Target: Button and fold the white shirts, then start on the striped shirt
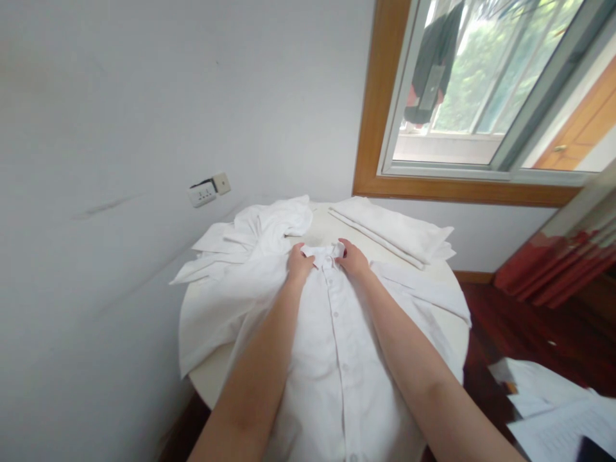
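A white button-up shirt (320, 346) lies front side up on a round table, its sleeves spread to both sides and its hem toward me. My left hand (300, 263) pinches the left side of the collar (328, 254). On the collar's other side, my right hand (353, 258) grips the fabric between thumb and fingers. The row of buttons runs down the middle between my forearms. Part of the shirt's body is hidden under my arms.
A crumpled white garment (262, 228) lies at the table's back left, a folded white cloth (392, 224) at the back right. The round table (447, 279) stands against the wall with a socket (202, 193). Papers (568, 410) are at lower right, below a red-and-cream curtain (572, 250).
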`<state>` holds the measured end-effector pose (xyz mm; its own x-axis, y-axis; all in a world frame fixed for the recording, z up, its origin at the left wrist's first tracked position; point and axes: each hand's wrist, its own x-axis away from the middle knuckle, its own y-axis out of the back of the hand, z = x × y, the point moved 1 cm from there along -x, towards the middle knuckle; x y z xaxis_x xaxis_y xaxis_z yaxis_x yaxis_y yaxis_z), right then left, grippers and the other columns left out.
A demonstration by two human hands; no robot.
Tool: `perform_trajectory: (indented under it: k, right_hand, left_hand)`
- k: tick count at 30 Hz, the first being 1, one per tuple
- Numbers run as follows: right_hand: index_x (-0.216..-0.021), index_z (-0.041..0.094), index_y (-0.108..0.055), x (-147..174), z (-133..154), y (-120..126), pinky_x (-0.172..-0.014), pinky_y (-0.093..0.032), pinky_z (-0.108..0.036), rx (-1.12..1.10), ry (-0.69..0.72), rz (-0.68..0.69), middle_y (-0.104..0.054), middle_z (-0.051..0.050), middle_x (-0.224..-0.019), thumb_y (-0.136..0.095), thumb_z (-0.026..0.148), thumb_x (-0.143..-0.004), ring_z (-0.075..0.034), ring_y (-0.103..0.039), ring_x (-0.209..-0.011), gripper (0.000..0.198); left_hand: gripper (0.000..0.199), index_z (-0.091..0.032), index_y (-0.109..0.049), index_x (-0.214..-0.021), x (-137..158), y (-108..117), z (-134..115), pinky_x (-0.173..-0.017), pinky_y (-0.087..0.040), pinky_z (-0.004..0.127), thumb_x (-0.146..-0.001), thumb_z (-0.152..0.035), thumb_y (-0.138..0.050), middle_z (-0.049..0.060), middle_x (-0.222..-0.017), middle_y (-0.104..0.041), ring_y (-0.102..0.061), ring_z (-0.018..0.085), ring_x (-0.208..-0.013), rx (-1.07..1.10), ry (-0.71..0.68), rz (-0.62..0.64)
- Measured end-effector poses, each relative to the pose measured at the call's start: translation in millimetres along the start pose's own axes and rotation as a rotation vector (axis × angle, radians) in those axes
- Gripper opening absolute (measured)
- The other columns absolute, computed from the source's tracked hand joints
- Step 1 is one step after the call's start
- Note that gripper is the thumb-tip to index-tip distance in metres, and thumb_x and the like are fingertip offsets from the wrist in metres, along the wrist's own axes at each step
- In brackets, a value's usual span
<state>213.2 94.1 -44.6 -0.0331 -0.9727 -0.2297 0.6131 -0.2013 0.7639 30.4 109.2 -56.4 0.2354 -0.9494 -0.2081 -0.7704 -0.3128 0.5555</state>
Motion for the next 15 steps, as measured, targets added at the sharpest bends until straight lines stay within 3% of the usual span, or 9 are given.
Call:
perform_trajectory:
  k: [4, 7, 11, 15]
  right_hand:
    - [-0.131, 0.022, -0.049, -2.0, -6.1, 10.7, -0.079, -0.044, -0.025, 0.03, -0.024, 0.01, -0.066, -0.003, -0.099, -0.064, 0.031, -0.078, -0.016, -0.059, -0.088, 0.055]
    - [-0.118, 0.02, -0.061, -2.4, -13.3, 23.7, -0.077, -0.042, -0.025, 0.096, -0.099, -0.115, -0.066, -0.006, -0.099, -0.047, 0.027, -0.089, -0.016, -0.059, -0.089, 0.033]
    - [-0.103, 0.021, -0.071, 2.5, -15.6, 31.2, -0.077, -0.04, -0.029, 0.312, -0.152, -0.163, -0.065, -0.01, -0.104, -0.043, 0.023, -0.089, -0.022, -0.056, -0.098, 0.032]
    - [-0.099, 0.023, -0.073, 8.3, -12.5, 28.4, -0.078, -0.039, -0.034, 0.433, -0.12, -0.114, -0.064, -0.012, -0.105, -0.045, 0.035, -0.09, -0.027, -0.052, -0.103, 0.032]
  left_hand:
    - [0.052, -0.018, -0.048, -0.124, 15.5, 13.8, -14.7, -0.076, -0.049, 0.032, -0.082, -0.046, -0.059, 0.008, -0.099, -0.063, -0.062, 0.022, -0.091, -0.217, -0.119, -0.081]
    - [0.053, -0.021, -0.051, -0.124, 31.3, 19.8, -31.4, -0.081, -0.046, 0.035, -0.083, -0.054, -0.055, 0.012, -0.109, -0.057, -0.057, 0.026, -0.099, -0.404, -0.296, -0.162]
    - [0.031, -0.025, -0.065, -0.106, 43.4, 13.1, -42.4, -0.092, -0.039, 0.039, -0.089, -0.046, -0.049, 0.009, -0.114, -0.056, -0.049, 0.026, -0.109, -0.495, -0.549, -0.082]
    - [0.022, -0.026, -0.07, -0.095, 40.5, 1.7, -35.3, -0.097, -0.035, 0.04, -0.087, -0.04, -0.055, 0.006, -0.116, -0.058, -0.044, 0.025, -0.112, -0.513, -0.613, 0.031]
